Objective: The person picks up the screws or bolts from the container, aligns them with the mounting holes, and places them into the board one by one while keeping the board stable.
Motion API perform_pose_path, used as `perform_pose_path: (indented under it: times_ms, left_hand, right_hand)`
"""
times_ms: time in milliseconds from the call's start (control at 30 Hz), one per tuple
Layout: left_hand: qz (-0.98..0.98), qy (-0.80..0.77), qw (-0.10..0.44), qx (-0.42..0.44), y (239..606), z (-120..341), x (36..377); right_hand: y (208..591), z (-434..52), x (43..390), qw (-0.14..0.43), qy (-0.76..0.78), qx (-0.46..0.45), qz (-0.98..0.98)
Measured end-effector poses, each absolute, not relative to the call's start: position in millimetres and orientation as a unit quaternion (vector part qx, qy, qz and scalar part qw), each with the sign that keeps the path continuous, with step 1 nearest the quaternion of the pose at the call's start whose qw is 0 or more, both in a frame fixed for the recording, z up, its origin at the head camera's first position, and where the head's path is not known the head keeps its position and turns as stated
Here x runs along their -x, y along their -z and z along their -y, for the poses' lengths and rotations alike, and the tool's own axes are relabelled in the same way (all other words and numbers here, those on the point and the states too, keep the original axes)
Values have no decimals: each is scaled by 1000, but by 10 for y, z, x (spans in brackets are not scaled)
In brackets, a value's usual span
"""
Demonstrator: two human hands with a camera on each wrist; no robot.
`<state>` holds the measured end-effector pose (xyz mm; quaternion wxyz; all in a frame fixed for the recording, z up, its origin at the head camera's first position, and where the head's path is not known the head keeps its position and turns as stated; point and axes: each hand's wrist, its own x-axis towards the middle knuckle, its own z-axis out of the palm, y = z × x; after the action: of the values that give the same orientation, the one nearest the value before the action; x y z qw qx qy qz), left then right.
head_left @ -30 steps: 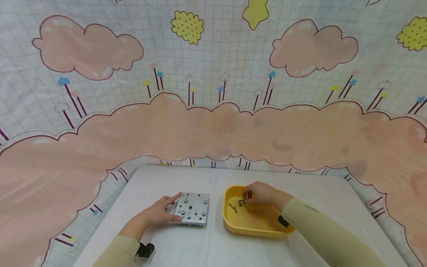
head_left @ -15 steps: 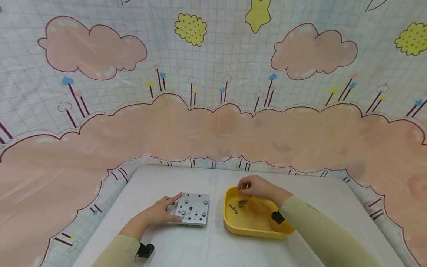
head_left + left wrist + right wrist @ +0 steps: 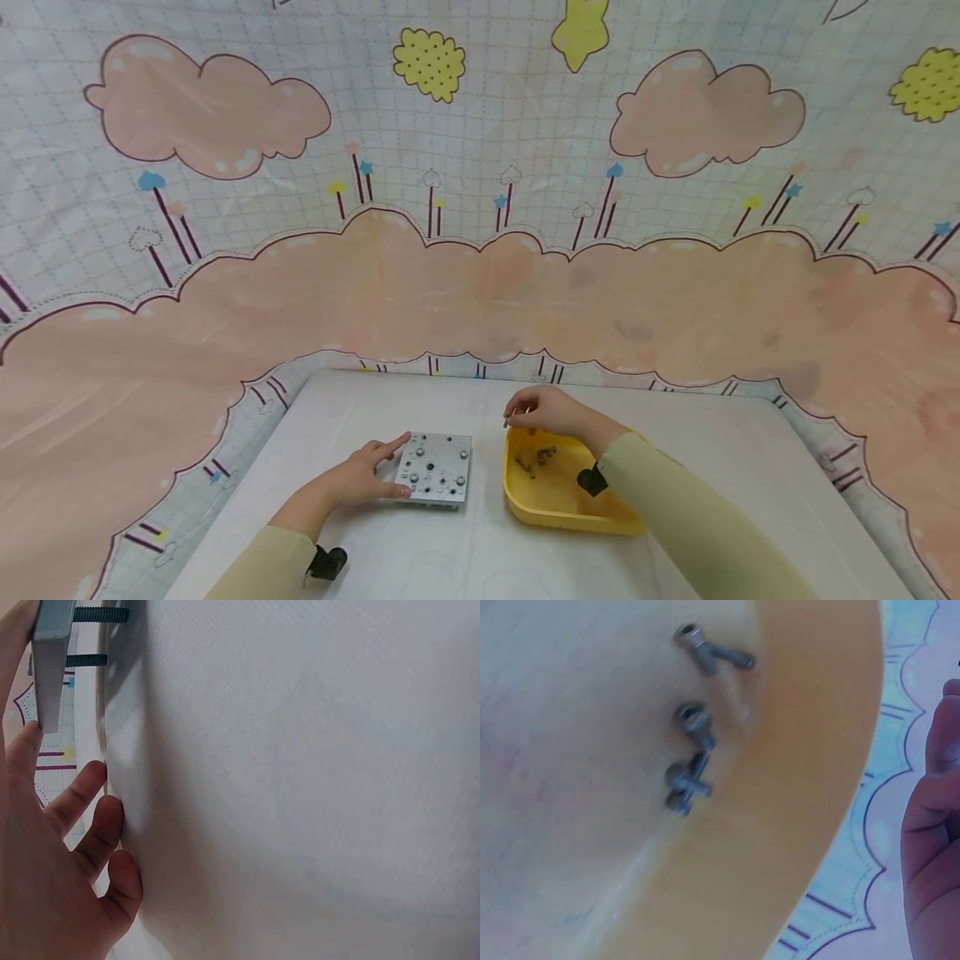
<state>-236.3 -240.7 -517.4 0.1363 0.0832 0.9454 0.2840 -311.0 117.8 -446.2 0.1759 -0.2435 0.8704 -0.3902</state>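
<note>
A square silver metal plate with several holes and screw heads lies on the table, left of the middle. My left hand rests against its left side, index finger straight at the far corner and thumb at the near one. In the left wrist view, threaded screw shanks stick out from the plate's underside, and the other fingers are loosely bent beside it. My right hand, over the far-left rim of a yellow tray, pinches a small screw, mostly hidden by the fingertips.
Several socket-head screws lie loose in the tray, near its wall. A white table bears plate and tray. Behind it hangs a patterned cloth. A black wrist camera sits on the left wrist.
My right hand has lifted from among the screws in the tray and moved left to the far-left rim with a screw. The left hand and plate have stayed put.
</note>
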Motion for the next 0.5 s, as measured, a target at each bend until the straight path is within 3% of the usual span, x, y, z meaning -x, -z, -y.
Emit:
perform_pose_path:
  times_ms: [500]
  left_hand:
    - [-946,-282,139,-80,5174,2411,2371]
  right_hand:
    - [4365,-761,3133,215,404,248,-854]
